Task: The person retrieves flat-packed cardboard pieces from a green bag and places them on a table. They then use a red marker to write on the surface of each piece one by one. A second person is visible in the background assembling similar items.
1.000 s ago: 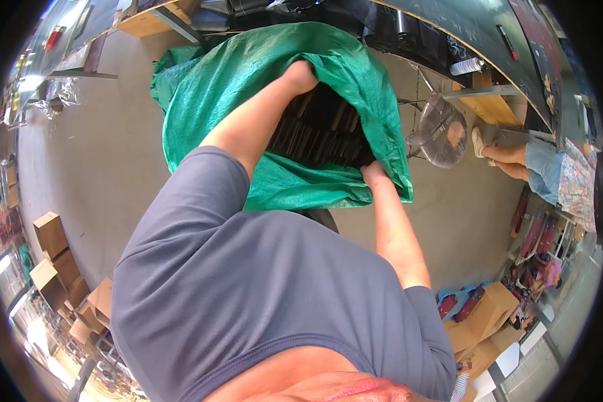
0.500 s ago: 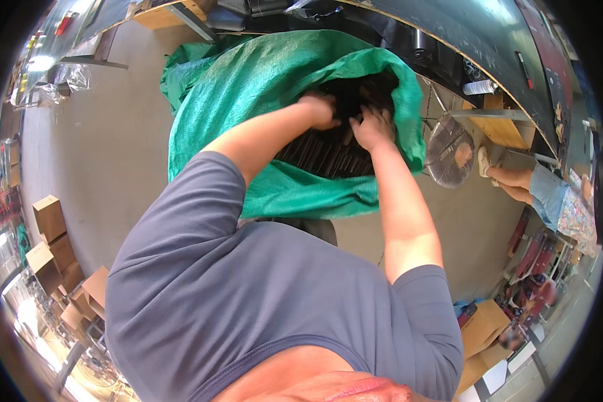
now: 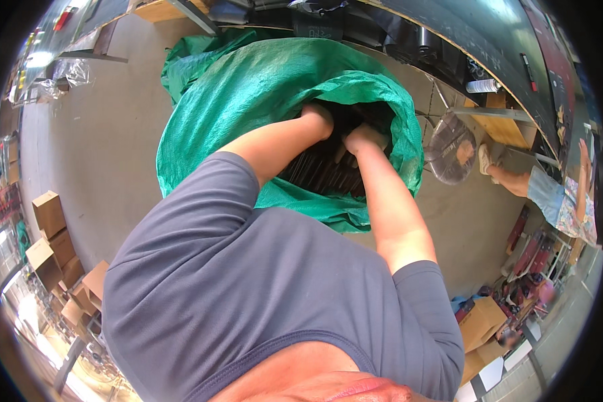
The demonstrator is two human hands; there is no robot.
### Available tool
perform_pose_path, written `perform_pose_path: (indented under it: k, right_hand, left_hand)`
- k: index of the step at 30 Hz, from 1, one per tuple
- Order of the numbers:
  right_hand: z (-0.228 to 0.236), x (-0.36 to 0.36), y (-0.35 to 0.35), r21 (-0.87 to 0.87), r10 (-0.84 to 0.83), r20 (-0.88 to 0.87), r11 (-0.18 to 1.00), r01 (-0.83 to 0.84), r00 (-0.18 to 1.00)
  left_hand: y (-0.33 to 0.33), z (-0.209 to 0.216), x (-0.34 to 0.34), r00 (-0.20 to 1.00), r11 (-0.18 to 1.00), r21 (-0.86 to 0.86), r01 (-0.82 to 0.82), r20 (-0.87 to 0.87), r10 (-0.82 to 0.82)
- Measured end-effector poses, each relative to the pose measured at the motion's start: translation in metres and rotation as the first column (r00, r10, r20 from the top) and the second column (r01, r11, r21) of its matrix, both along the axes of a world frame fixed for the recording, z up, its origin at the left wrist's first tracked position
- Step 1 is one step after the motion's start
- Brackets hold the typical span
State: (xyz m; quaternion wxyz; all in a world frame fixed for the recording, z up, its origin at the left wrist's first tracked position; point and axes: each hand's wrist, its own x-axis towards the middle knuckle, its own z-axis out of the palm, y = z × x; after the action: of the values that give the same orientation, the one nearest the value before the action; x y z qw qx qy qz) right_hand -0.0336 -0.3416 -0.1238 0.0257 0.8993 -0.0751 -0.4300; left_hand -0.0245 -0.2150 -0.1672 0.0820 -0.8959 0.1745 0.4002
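A large green woven sack (image 3: 241,100) stands in front of me with its mouth gaping towards me. Inside it lie many dark, thin strips (image 3: 325,173), packed side by side; what they are I cannot make out. Both of my arms reach into the opening. My left hand (image 3: 319,122) is bent down into the dark at the left of the mouth, its fingers hidden. Close by on the right, my right hand (image 3: 367,139) dips in over the strips, and its fingertips are lost in shadow too. Whether either holds anything does not show.
A workbench (image 3: 479,50) runs along the far right, carrying a marker (image 3: 528,72). Under its edge sits a roll (image 3: 483,86). A round stool (image 3: 451,149) wrapped in plastic is right of the sack. Beyond it stands another person (image 3: 549,194). Cardboard boxes (image 3: 49,214) are stacked at left.
Both hands have sunk deeper into the sack, so their fingers no longer show. The sack's near edge has shifted slightly towards me.
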Motion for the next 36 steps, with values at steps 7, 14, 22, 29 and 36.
perform_pose_path:
  k: [7,14,22,29,36]
  right_hand:
    - [0.004,0.002,-0.002,0.051,-0.016,-0.064,0.998,0.02,0.998]
    - [-0.001,-0.006,-0.016,0.06,0.006,0.106,0.998,-0.013,0.994]
    - [0.078,0.002,-0.02,0.271,-0.015,0.264,0.961,-0.059,0.964]
    - [0.138,0.021,-0.033,0.361,-0.023,0.393,0.923,-0.131,0.919]
    - [0.124,-0.02,-0.055,0.463,-0.21,0.402,0.887,0.0,0.891]
  left_hand:
    - [-0.004,-0.01,0.0,0.966,0.959,-0.11,-0.259,-0.005,0.26]
    - [0.0,-0.006,-0.011,0.988,0.978,-0.155,-0.143,0.033,0.149]
    - [0.022,0.066,-0.005,0.994,0.977,-0.211,0.01,0.112,0.014]
    - [0.032,0.152,0.019,0.982,0.958,-0.288,0.005,0.181,0.049]
    - [0.041,0.122,-0.013,0.952,0.878,-0.455,-0.151,0.172,0.253]
